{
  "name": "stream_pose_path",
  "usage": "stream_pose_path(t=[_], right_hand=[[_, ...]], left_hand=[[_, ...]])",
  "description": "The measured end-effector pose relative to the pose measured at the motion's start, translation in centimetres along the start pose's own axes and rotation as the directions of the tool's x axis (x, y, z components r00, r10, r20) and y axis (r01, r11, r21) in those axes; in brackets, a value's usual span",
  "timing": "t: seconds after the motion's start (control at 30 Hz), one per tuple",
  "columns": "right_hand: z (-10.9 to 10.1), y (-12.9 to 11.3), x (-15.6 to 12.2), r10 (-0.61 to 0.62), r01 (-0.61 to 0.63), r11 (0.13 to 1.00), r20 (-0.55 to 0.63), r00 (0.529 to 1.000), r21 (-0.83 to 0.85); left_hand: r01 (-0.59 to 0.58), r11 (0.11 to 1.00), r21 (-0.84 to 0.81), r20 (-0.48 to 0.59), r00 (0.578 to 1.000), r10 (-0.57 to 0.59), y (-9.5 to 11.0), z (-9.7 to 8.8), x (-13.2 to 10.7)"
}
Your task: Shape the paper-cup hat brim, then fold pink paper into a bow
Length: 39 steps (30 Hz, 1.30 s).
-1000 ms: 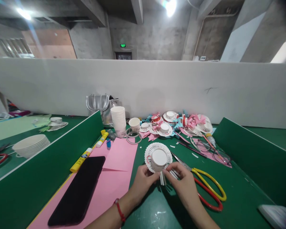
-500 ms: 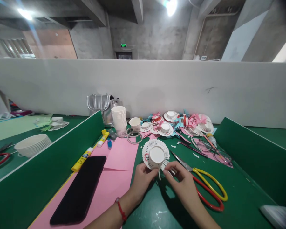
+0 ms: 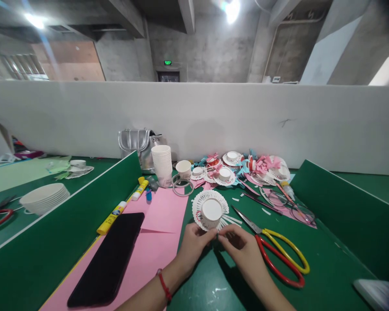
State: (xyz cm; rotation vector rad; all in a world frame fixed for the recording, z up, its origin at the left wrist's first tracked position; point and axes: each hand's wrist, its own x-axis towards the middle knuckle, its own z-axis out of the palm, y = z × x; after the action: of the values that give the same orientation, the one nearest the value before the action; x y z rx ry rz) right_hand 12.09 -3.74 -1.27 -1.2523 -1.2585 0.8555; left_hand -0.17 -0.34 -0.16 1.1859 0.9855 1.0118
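A white paper cup [image 3: 212,209], cut into thin strips that fold round its round base into a frilled rim, is in the middle of the head view. My left hand [image 3: 196,242] pinches its near edge between thumb and fingers. Close beside it, my right hand [image 3: 236,239] has its thumb and fingertips together at the cup's near edge, where a strip seems to be held, though the fingertips mostly hide it. Several straight strips [image 3: 230,221] stick out on the cup's right. Scissors [image 3: 275,246] with one red and one yellow handle lie beside my right hand.
A black phone [image 3: 108,259] and glue sticks [image 3: 113,217] lie left on pink paper [image 3: 164,211]. Stacked paper cups [image 3: 162,166] and a tape ring [image 3: 183,185] stand behind. Finished frilled cups [image 3: 224,175], glasses [image 3: 303,212] and green dividers [image 3: 353,216] are further around.
My right hand has moved left, up against my left fingertips. The strips it covered on the cup's right now show. The cup has shifted slightly left.
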Motion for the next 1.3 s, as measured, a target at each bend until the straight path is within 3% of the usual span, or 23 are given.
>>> stream_pose_path(t=[0.1, 0.27, 0.47, 0.77, 1.13, 1.3], right_hand=[[0.1, 0.1, 0.0, 0.004, -0.004, 1.0, 0.005, 1.0, 0.018], [0.2, -0.1, -0.1, 0.024, -0.024, 1.0, 0.05, 0.998, 0.0], [0.1, -0.1, -0.2, -0.101, 0.105, 0.985, 0.038, 0.994, -0.139], [-0.1, -0.3, -0.7, -0.334, 0.288, 0.841, -0.023, 0.942, -0.458], [-0.1, -0.1, -0.8, -0.379, 0.298, 0.773, -0.03, 0.925, -0.559], [-0.2, -0.1, -0.8, -0.41, 0.325, 0.744, -0.015, 0.912, -0.584]], left_hand=[[-0.001, 1.0, -0.015, 0.07, 0.998, 0.002, -0.2, 0.0, 0.0], [0.009, 1.0, -0.012, 0.046, 0.999, -0.009, -0.4, 0.0, 0.0], [0.04, 0.993, -0.112, 0.008, 0.999, -0.04, -0.8, 0.0, 0.4], [0.053, 0.993, -0.107, 0.007, 0.999, -0.053, -1.3, -0.2, 0.5], [0.072, 0.997, -0.026, -0.008, 0.997, -0.072, -0.4, 0.1, 0.1], [0.019, 1.0, 0.011, -0.059, 0.998, -0.018, 0.0, 0.3, 0.0]])
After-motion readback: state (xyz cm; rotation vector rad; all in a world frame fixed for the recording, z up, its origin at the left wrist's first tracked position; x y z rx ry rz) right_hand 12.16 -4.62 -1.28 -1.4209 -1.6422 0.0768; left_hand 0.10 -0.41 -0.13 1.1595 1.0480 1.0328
